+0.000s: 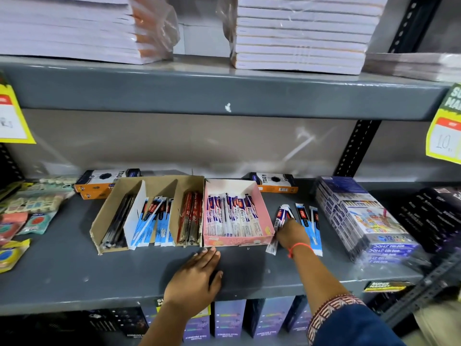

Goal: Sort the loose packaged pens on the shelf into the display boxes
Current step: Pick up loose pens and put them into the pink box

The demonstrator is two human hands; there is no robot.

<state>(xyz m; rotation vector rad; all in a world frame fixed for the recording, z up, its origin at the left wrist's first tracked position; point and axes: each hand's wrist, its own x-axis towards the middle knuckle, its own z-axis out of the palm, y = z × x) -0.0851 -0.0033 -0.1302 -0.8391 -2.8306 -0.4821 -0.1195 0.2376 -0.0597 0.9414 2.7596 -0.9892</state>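
Head view. A brown cardboard box (149, 211) with dividers is sitting just left of the pink box (237, 213), both holding packaged pens. Crayon packs (361, 216) are lying well right of the pink box; orange cartons (274, 182) behind it. All are resting on a grey metal shelf (74, 270). Loose pens (308, 221) are lying just right of the pink box. The right hand (291, 232) is closing on a white pen packet (278, 227) there. The left hand (197, 273) is lying flat, fingers spread, in front of the pink box.
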